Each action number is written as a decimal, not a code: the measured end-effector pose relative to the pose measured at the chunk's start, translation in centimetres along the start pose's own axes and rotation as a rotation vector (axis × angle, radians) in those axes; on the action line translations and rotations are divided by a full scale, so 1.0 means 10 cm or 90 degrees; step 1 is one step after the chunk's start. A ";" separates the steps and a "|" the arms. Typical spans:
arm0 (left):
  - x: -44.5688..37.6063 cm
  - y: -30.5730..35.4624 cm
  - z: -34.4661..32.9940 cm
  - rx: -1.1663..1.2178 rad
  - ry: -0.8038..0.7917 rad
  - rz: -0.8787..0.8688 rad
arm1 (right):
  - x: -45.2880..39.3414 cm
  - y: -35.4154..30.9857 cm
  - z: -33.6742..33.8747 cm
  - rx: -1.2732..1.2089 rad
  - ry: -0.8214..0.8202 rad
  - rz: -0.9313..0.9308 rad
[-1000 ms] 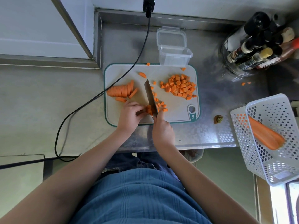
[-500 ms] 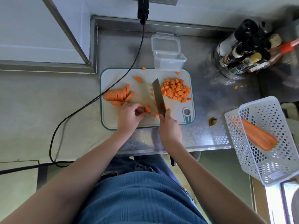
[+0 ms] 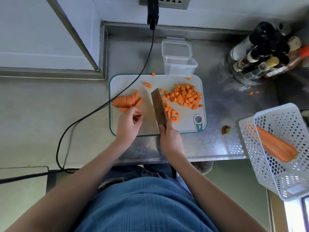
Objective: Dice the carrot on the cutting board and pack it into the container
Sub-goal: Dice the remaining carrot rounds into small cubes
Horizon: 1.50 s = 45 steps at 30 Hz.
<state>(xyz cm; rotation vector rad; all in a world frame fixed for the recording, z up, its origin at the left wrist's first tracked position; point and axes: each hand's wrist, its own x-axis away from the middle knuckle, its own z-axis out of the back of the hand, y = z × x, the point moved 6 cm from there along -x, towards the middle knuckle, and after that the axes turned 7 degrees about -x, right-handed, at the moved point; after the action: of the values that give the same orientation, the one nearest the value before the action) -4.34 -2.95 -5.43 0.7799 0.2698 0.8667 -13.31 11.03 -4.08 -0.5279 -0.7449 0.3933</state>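
A white cutting board (image 3: 147, 126) with a teal rim lies on the steel counter. A stack of carrot slices (image 3: 127, 101) sits at its left edge. A pile of diced carrot (image 3: 185, 96) fills its right part, and a smaller row of dice (image 3: 172, 113) lies beside the knife blade (image 3: 158, 106). My right hand (image 3: 170, 139) grips the knife handle at the board's near edge. Just below the slices hovers my left hand (image 3: 129, 122), fingers loosely curled and holding nothing. The clear container (image 3: 179, 66) stands beyond the board with its lid hinged back.
A black cable (image 3: 133, 84) runs from the wall socket across the board's left corner. A white perforated basket (image 3: 284, 173) holding a carrot half (image 3: 275, 144) sits at the right. Bottles (image 3: 267, 56) stand at the back right. A carrot stub (image 3: 226, 130) lies on the counter.
The knife has pushed the freshly cut dice rightward toward the pile. My left hand has let go of the carrot pieces and moved left toward the slices.
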 end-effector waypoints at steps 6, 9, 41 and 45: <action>-0.40 0.35 0.08 -0.115 0.023 -0.176 | -0.11 0.13 0.25 -0.008 0.076 -0.028; -0.82 0.48 -0.02 -0.185 0.003 -0.196 | -0.15 0.13 0.35 0.013 0.079 -0.004; -0.09 0.30 -0.10 -0.155 -0.086 -0.234 | -0.03 0.14 0.27 -0.081 0.052 0.015; 0.02 0.23 0.01 -0.118 -0.056 -0.201 | 0.02 0.10 0.23 -0.085 0.035 0.025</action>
<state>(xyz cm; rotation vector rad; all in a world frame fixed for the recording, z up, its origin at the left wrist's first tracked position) -5.53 -1.93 -3.70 0.5810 0.2241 0.5494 -15.04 12.66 -3.15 -0.6765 -0.7115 0.3655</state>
